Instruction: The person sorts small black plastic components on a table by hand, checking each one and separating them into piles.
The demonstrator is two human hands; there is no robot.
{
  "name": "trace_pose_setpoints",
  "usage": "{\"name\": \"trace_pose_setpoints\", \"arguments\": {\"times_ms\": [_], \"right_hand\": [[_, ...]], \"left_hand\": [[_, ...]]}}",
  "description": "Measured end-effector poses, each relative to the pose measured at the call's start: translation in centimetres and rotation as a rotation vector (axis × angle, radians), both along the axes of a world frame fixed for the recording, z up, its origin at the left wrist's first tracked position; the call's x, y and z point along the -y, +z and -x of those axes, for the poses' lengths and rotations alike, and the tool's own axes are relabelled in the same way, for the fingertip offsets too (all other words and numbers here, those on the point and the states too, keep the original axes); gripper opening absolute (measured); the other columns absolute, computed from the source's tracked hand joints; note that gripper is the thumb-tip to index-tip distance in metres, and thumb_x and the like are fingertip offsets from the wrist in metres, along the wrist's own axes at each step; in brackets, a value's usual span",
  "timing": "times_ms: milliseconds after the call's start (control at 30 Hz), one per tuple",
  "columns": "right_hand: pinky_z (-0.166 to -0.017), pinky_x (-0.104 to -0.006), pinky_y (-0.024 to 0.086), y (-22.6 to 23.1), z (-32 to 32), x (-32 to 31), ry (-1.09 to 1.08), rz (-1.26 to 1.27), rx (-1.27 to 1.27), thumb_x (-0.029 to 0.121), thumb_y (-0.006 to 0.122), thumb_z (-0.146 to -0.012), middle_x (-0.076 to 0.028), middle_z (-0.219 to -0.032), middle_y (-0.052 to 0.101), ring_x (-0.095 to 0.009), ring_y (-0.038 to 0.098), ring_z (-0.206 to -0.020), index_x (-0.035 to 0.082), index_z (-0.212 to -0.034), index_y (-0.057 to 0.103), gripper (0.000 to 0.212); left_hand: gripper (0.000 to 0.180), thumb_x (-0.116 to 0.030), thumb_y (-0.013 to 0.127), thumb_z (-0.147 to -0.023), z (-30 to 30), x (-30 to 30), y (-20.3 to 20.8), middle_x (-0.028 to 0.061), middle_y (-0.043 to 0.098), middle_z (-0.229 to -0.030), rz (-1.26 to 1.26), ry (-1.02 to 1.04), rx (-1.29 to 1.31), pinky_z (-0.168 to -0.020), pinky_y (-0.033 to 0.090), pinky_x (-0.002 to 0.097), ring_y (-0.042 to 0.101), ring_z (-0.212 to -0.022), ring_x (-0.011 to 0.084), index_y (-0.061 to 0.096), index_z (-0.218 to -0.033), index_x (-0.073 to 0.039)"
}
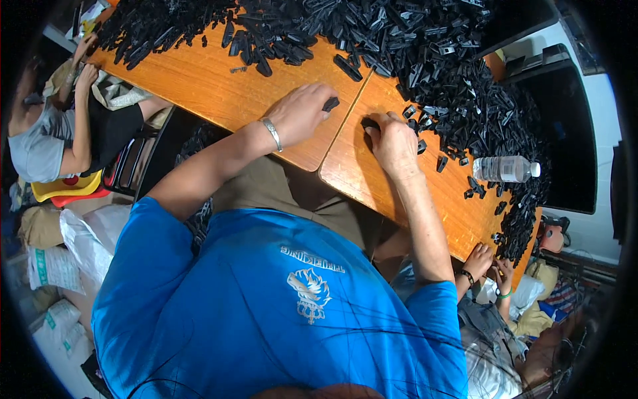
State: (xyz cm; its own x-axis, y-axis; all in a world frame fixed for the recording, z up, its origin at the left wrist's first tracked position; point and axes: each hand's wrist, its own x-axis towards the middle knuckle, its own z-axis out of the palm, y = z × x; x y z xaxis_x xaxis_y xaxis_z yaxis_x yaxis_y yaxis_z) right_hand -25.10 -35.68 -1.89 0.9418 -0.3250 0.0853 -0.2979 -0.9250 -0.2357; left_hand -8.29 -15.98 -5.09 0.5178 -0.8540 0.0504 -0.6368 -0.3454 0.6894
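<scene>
So the left hand [300, 118] is hanging just above the desk [292, 151] or maybe resting on it, can't really tell which. Its fingers are gripping a small black plastic piece [330, 104], which is poking out past the fingertips, close to the seam between the two wood-look tops. A silver bracelet [272, 134] is sitting around that wrist.

The right hand [397, 147] is working on the other side of the seam, back of the hand facing up. Its thumb and fingers are pinching another dark piece [369, 123], mostly hidden, so I can't make out its shape. A few loose black parts [421, 126] are lying just beside those knuckles.

A massive heap of black plastic parts [458, 113] is covering the far edge and running down the right side, with longer clip-like ones [271, 43] spreading out toward the far left. Some tiny metal-looking bits [237, 69] are lying by themselves on the left top. A clear plastic bottle [502, 169] with a white cap is lying on its side along the heap.

Other people are sitting around too: a co-worker in a grey shirt [43, 146] is reaching to the far left corner, and another person's hands [478, 263] are busying themselves at the near right end, beside the heap.
</scene>
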Motion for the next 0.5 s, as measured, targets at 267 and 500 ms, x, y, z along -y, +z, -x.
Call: {"name": "trace_pose_setpoints", "arguments": {"times_ms": [267,500], "right_hand": [[-0.074,-0.0443,0.060,0.0,-2.1,-3.3,-0.056,-0.242,0.183,0.016,0.083,-0.093,-0.021,-0.094,0.077,-0.037,0.076,-0.083,0.005,-0.114,0.076,0.025],[-0.079,-0.0416,0.060,-2.6,-4.3,-4.3,0.059,-0.338,0.451,0.009,0.087,-0.084,-0.013,-0.104,0.074,-0.034,0.075,-0.091,0.005,-0.108,0.082,0.024]], "left_hand": [[0.034,-0.015,0.077,-0.094,-0.5,-0.5,-2.1,0.0069,0.068,-0.122,0.278,0.008,0.388,-0.101,0.049,0.0457,0.061,-0.123,0.0311,0.075,-0.128,-0.013],[0.030,-0.015,0.085,-0.087,-1.2,-2.8,-1.8,0.0090,0.068,-0.116,0.261,0.137,0.371,-0.096,0.051,0.0465,0.063,-0.114,0.0331,0.075,-0.114,-0.008]]}}
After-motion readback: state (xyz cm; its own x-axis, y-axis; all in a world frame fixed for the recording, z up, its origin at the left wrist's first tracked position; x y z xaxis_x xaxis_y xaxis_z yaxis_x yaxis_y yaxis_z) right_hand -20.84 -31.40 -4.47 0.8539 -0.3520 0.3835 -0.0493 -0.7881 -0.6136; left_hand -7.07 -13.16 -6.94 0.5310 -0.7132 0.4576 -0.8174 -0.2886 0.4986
